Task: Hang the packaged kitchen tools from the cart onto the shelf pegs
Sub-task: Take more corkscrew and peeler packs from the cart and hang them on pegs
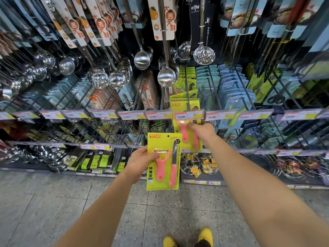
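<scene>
Peeler pack [163, 139] gripped in left hand [142, 161] — right hand [203, 132] grasps another pack [178, 131] under price rail [220, 115].

Card pack [164, 143]: glossy yellow-green printed card, the front with a sheen as of clear plastic. Peeler [161, 165] and knife [173, 171] on it: smooth pink plastic handles, grey metal blades. Second card pack [188, 147]: the same glossy card. Ladles [166, 76]: mirror-polished metal. Skimmer [204, 55]: polished metal, perforated. Pegs [212, 86]: thin dark metal rod, matt. Price strip [131, 114]: clear shiny plastic over paper labels. Wire racks [190, 164]: bright chromed wire. Floor [53, 202]: speckled stone-look tile, smooth, dull sheen.
</scene>
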Action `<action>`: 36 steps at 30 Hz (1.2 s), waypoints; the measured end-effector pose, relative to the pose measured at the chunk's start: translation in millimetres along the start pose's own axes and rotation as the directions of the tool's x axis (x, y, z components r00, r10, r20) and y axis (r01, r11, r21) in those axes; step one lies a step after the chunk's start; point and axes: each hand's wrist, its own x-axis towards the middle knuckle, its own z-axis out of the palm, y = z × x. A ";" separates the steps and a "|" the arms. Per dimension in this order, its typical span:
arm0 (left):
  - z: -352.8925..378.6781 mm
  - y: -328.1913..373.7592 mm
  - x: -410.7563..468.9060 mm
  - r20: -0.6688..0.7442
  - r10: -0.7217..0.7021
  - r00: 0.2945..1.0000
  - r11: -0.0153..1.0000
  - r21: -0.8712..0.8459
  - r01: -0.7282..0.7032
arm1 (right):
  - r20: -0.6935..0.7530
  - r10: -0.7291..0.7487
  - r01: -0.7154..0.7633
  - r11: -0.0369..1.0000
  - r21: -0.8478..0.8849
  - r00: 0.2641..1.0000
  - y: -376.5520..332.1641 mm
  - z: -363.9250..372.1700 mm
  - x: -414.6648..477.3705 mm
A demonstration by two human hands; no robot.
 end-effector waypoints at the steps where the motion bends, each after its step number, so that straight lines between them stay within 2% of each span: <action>1: 0.0 1.0 0.2 0.001 0.002 1.000 1.000 0.003 -0.002 | -0.008 0.013 -0.014 0.999 -0.052 1.000 -1.8 0.2 1.5; 5: 4.6 1.1 2.4 0.011 0.009 1.000 1.000 0.018 -0.009 | -0.078 -0.019 0.013 0.998 -0.065 0.997 3.2 -2.2 -5.9; 7: 11.5 2.4 3.9 0.013 0.006 1.000 0.999 0.033 -0.007 | -0.064 -0.021 0.015 0.995 -0.094 0.998 15.1 -3.8 -11.0; 11: 30.9 9.0 9.9 0.014 0.003 1.000 0.998 0.058 -0.003 | 0.077 -0.079 0.083 0.995 -0.058 0.994 26.5 -7.8 -31.4; 14: 45.5 16.1 16.4 -0.004 0.008 1.000 0.999 0.032 -0.008 | 0.209 -0.056 0.050 0.998 0.033 0.976 27.9 -15.2 -49.7; 17: 58.7 21.5 27.0 -0.047 0.030 0.998 0.999 0.019 -0.029 | 0.335 -0.051 0.070 0.997 -0.044 0.941 38.1 -23.2 -57.4; 21: 72.3 26.4 34.0 0.001 0.064 0.998 0.998 -0.005 -0.064 | 0.283 -0.114 0.134 0.990 -0.051 0.952 41.7 -32.0 -55.0; 27: 73.7 8.0 43.7 0.133 0.021 0.991 0.968 0.244 -0.054 | 0.210 -0.150 0.160 0.987 -0.032 0.966 38.5 -39.1 -45.7; 31: 74.4 -4.3 47.2 0.078 0.074 0.994 0.940 0.329 -0.096 | 0.202 -0.174 0.194 0.978 -0.081 0.964 38.9 -36.6 -44.1; 36: 72.3 -9.3 51.9 0.058 0.078 0.995 0.932 0.350 -0.094 | 0.177 -0.174 0.198 0.972 -0.127 0.969 43.7 -34.4 -39.9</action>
